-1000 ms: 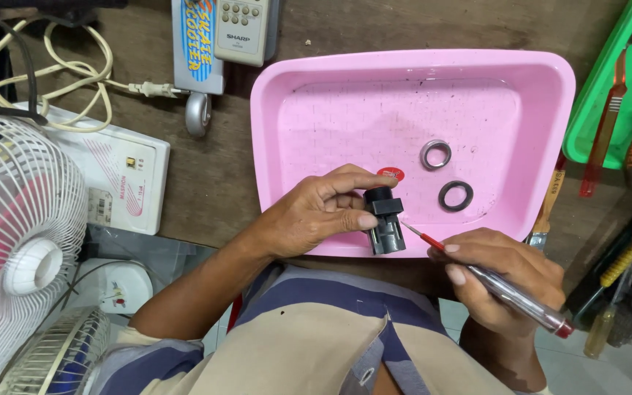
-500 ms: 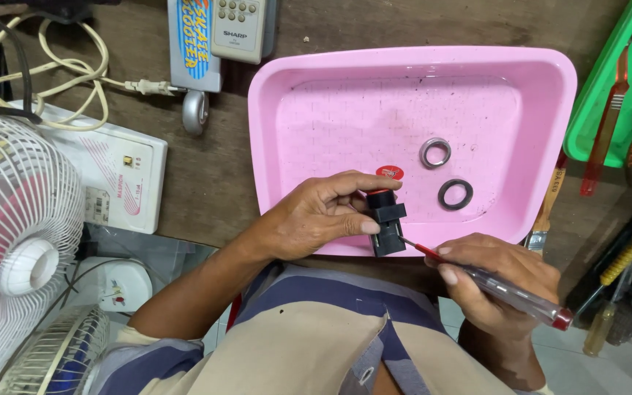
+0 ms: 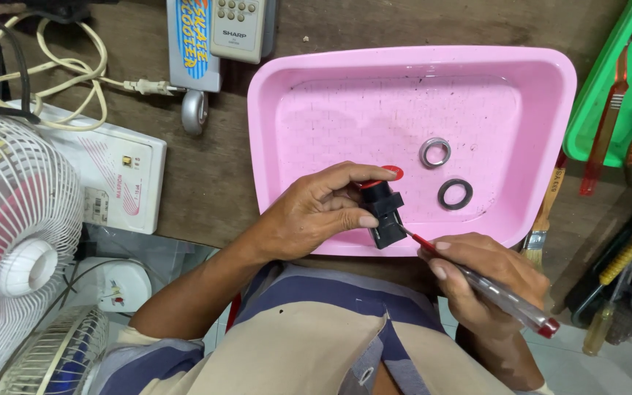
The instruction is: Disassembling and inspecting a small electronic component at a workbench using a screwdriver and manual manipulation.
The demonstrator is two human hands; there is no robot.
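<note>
The left hand pinches a small black switch with a red cap over the near rim of the pink tray. The right hand, just outside that rim, is closed around a thin red-tipped screwdriver whose point touches the switch's lower side. Inside the tray lie a silver ring and a black ring, beyond the switch. If the tip slips off the plastic, it could jab the left thumb or flick a part out of the tray. Compared with a second ago, the tip has drawn closer in and the right hand sits nearer the tray; the rings have not moved.
</note>
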